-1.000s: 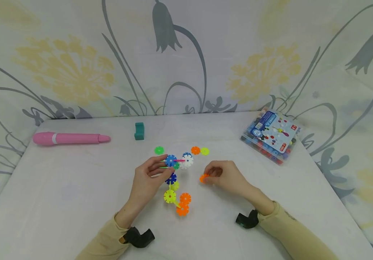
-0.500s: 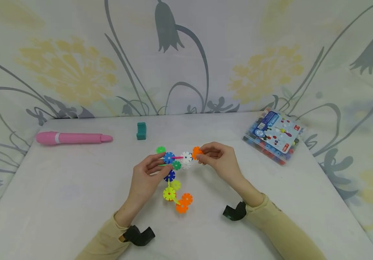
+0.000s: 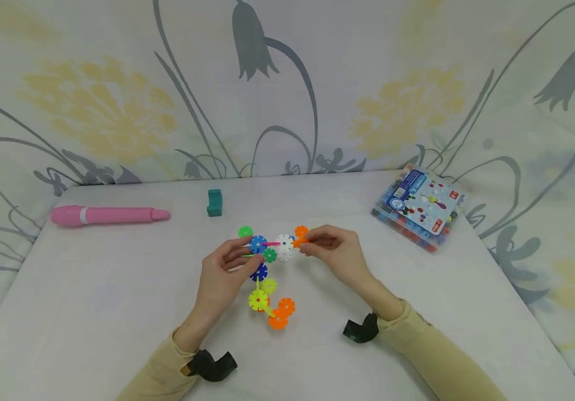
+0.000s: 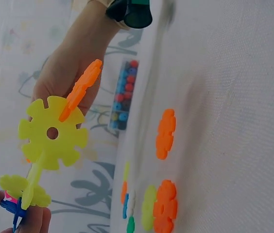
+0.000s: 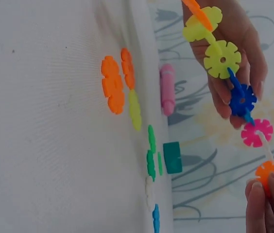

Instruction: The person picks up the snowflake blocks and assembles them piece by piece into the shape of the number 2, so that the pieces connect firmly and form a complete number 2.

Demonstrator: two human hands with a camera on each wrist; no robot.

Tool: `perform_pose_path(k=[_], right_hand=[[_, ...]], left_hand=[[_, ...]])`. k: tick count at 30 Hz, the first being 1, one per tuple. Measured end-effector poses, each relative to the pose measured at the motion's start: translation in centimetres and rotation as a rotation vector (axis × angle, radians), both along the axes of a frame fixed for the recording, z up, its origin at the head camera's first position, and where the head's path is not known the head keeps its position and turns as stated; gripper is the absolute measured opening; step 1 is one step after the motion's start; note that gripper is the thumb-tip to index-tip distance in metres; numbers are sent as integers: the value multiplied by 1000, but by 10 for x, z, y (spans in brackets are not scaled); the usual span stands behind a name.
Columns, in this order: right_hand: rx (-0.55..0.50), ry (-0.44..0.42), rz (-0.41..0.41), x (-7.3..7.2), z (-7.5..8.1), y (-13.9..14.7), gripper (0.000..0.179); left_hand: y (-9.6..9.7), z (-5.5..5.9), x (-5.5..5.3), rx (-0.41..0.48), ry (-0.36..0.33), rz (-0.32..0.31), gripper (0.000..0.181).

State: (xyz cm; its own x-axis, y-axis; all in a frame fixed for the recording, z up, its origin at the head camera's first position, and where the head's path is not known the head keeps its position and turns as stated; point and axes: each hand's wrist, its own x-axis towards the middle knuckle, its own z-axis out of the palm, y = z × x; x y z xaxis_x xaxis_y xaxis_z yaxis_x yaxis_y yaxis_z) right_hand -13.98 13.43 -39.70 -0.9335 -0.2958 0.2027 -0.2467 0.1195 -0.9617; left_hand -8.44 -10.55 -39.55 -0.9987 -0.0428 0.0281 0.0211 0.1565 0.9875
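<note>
My left hand [image 3: 224,273] pinches a chain of slotted flower-shaped discs by its blue part. Yellow discs [image 4: 52,133], a dark blue disc [image 5: 243,99], a pink disc [image 5: 257,133] and a white disc, seen edge-on [image 5: 266,145], make up the chain. An orange disc [image 4: 81,91] sits in a yellow one at the end near me. Between right thumb and fingers, my right hand [image 3: 337,250] pinches another orange disc [image 5: 272,171] against the white disc's edge. How deep the slots mesh is hidden by the fingertips.
Loose discs lie beneath the hands, among them a green one [image 3: 245,230] and orange ones [image 3: 286,306]. Farther back are a pink wand-shaped object [image 3: 112,215], a teal block [image 3: 214,203] and a clear case of coloured beads [image 3: 418,207]. A patterned cloth [image 3: 192,111] rises behind the table.
My right hand has brought the orange disc from the right, up and leftward to the chain's white disc. My left hand stays almost in place, still holding the chain.
</note>
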Motion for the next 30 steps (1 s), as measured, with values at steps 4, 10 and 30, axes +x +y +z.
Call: perform_pose_path(k=[4, 10, 30], right_hand=[[-14, 27, 22, 1, -2, -1, 14], [-14, 62, 23, 1, -5, 0, 13], [-5, 236, -15, 0, -12, -1, 10]], left_hand=[[0, -1, 0, -1, 7, -6, 42], [-1, -1, 0, -11, 18, -6, 42], [0, -2, 1, -35, 43, -22, 40]])
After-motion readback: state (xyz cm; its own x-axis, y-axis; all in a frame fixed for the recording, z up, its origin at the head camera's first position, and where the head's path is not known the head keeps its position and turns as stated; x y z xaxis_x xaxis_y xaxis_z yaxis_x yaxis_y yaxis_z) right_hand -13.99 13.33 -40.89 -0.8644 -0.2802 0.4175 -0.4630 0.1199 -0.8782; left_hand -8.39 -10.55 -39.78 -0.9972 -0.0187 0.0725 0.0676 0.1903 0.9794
